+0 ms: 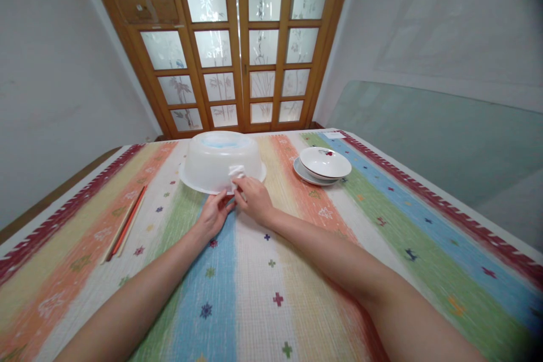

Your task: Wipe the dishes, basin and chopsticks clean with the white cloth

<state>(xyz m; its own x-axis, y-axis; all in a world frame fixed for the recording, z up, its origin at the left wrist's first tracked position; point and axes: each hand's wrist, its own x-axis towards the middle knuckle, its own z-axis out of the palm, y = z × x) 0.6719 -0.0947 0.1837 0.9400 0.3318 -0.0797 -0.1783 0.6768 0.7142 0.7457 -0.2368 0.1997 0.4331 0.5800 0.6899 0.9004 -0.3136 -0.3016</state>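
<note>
A white translucent plastic basin point(207, 161) lies upside down on the striped tablecloth, its base facing up. My right hand point(253, 198) is closed on a small white cloth or tissue point(236, 172), which it presses against the basin's near side. Just left of it, my left hand point(215, 214) touches the near edge of the basin's rim, fingers apart and palm turned partly up; its thumb and fingertips are at the rim.
At the right, a white bowl point(326, 163) rests on a plate point(309, 176). Red and pale chopsticks point(127, 225) lie at the left. A small white paper point(334, 135) is at the far right edge. Behind the table stand wooden glass-paned doors point(237, 45).
</note>
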